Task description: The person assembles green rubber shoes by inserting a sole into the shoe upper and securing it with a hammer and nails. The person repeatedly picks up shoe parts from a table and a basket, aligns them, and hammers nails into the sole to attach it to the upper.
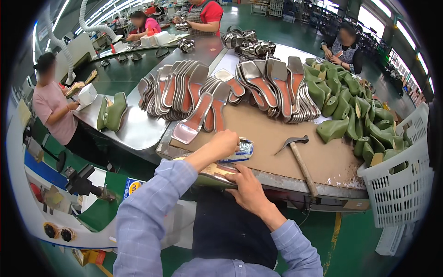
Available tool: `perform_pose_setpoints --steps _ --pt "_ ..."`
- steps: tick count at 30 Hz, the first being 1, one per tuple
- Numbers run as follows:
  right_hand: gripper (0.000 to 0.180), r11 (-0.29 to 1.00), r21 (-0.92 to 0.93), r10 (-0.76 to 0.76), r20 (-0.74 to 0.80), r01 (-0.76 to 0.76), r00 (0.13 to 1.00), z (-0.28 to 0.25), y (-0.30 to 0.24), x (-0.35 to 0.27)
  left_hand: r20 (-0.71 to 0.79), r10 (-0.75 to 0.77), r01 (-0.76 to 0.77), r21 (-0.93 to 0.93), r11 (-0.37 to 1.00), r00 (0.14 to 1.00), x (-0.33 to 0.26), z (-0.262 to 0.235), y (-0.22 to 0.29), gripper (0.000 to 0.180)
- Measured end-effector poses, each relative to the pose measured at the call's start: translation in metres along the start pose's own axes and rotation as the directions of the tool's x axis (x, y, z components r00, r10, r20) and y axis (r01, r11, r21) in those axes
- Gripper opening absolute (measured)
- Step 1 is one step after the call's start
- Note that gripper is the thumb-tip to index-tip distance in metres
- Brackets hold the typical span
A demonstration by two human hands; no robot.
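Note:
At the table's near edge a green shoe last (214, 184) lies with a tan and silver insole (213, 170) on its upturned face. Gripping the last's right end is my right hand (249, 188), fingers over the insole and thumb along the side. My left hand (223, 144) is closed, its fingertips down at a small blue and white box (244, 151) with crumpled foil in it. What those fingers hold, if anything, is hidden. To the right of the box rests a hammer (302, 170) with a wooden handle and dark metal head.
Stacks of silver-edged insoles (184, 90) line the table's far side. Many green lasts (341, 104) are heaped at right, beside a white plastic basket (397, 184). Two lasts (113, 113) stand on the metal table at left. Several people work around. A machine (87, 184) stands at near left.

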State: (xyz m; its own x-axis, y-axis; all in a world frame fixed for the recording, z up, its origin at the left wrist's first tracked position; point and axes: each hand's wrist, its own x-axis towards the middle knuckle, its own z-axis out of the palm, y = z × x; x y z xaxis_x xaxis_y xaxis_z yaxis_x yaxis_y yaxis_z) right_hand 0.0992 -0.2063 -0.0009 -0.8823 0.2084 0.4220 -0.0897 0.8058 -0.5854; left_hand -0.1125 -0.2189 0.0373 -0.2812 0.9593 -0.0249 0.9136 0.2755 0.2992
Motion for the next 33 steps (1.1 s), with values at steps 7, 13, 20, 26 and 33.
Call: perform_pose_setpoints --steps 7,13,20,26,33 --pt "0.057 0.999 0.033 0.016 -0.036 -0.014 0.999 0.004 0.004 -0.004 0.072 0.067 -0.068 0.018 0.997 0.995 0.012 0.012 -0.007 0.019" --pt "0.058 0.998 0.057 0.002 -0.05 0.001 0.999 0.005 0.004 -0.004 -0.213 0.156 -0.185 -0.123 0.975 0.964 0.007 0.021 -0.02 0.02" --pt "0.059 0.999 0.033 0.015 -0.03 -0.014 0.999 0.004 0.005 -0.004 -0.268 -0.054 -0.087 -0.488 0.868 0.962 -0.045 -0.036 0.018 0.019" --pt "0.059 1.0 0.009 -0.001 -0.009 0.001 1.0 0.001 0.009 -0.004 -0.465 0.133 -0.315 -0.34 0.886 0.875 -0.103 -0.014 0.026 0.02" --pt "0.053 0.909 -0.334 0.179 -0.23 -0.25 0.957 -0.069 0.036 -0.033 -0.031 -0.233 0.128 -0.762 0.634 0.972 -0.106 -0.013 0.034 0.01"
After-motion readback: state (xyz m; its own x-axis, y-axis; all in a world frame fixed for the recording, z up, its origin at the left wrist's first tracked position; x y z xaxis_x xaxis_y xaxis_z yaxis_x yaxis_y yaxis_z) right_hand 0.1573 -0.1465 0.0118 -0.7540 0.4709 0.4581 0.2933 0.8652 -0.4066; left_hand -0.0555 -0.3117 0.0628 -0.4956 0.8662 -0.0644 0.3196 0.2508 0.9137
